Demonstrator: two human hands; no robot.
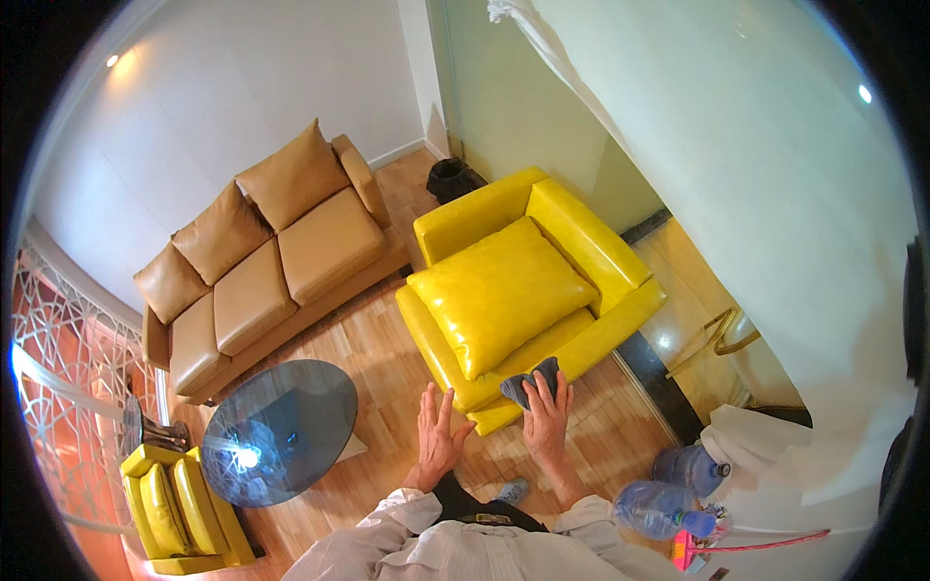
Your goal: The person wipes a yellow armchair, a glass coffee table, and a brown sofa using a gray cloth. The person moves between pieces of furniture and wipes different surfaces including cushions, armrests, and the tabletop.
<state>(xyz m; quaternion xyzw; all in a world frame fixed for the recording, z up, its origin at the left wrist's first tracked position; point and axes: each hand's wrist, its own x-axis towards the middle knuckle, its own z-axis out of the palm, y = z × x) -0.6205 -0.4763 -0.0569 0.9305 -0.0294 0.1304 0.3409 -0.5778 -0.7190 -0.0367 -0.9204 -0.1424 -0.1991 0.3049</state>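
A dark grey cloth (530, 383) is bunched under the fingers of my right hand (548, 418), at the near arm of a yellow armchair (591, 349). My left hand (442, 434) is held out beside the chair's near left corner, fingers spread and nothing in it. It looks apart from the chair. A large yellow cushion (499, 290) lies across the armchair's seat, covering most of it.
Left stand a tan sofa (281, 281) with several cushions, an oval dark glass table (281, 431) and another yellow armchair (184, 513). A black bin (453, 180) sits behind the near armchair. Large water bottles (654, 508) lie at right, below white draped fabric (765, 445).
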